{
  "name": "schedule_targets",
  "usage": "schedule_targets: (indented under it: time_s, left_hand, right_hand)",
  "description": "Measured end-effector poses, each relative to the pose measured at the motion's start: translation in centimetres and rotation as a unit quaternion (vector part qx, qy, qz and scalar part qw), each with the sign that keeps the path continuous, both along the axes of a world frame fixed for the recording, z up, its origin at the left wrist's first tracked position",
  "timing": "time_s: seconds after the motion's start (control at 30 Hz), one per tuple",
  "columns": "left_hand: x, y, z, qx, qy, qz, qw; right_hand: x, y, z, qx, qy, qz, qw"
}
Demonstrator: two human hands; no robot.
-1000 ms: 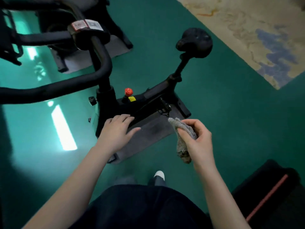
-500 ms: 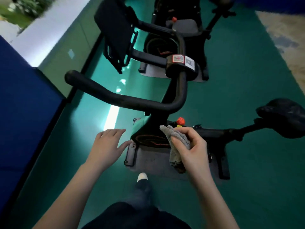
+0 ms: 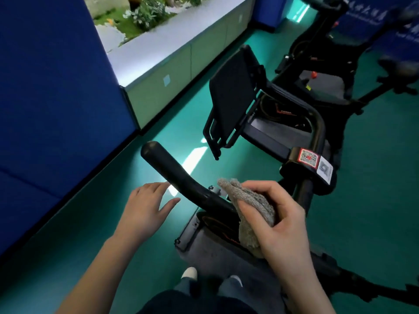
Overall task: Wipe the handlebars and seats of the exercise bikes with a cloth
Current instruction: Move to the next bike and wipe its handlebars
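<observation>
A black exercise bike stands right in front of me, its curved black handlebar (image 3: pixel 172 175) reaching toward the lower left. My right hand (image 3: pixel 283 225) grips a folded grey cloth (image 3: pixel 249 205) and holds it against the handlebar near the bend. My left hand (image 3: pixel 145 207) hovers open beside the bar's left arm, fingers straight, just short of it. A black tablet holder (image 3: pixel 231 98) sits above the bars. This bike's seat is out of view.
A second black bike (image 3: pixel 322 71) stands further back, with a dark seat (image 3: pixel 399 66) at the right edge. A blue wall panel (image 3: pixel 56 109) and a low green cabinet (image 3: pixel 181 62) line the left side. Green floor lies between.
My view has swung up and toward the handlebar. My right hand has brought the cloth up onto the bar, and my left hand has risen next to it.
</observation>
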State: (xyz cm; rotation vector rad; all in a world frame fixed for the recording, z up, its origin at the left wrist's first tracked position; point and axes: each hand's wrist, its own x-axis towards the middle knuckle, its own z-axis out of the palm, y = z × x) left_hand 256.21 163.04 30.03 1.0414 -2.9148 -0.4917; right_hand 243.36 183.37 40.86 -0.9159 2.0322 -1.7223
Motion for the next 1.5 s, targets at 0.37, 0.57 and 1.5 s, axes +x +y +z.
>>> schedule_targets:
  time_s: [0.37,0.57,1.5]
  left_hand:
    - [-0.3,6.0,3.5,-0.025,0.096,0.244,0.965]
    - [-2.8,10.0,5.3,-0.034,0.207,0.33,0.92]
    - [-5.7,10.7,5.7,0.167,0.481,0.413,0.755]
  right_hand:
    - [-6.0,-3.9,-0.6,0.002,0.006,0.254,0.967]
    - [-7.0,-6.4,0.7,-0.039,0.043,0.361,0.931]
    - [-2.8,-14.6,2.4,-0.022,0.368,0.386,0.846]
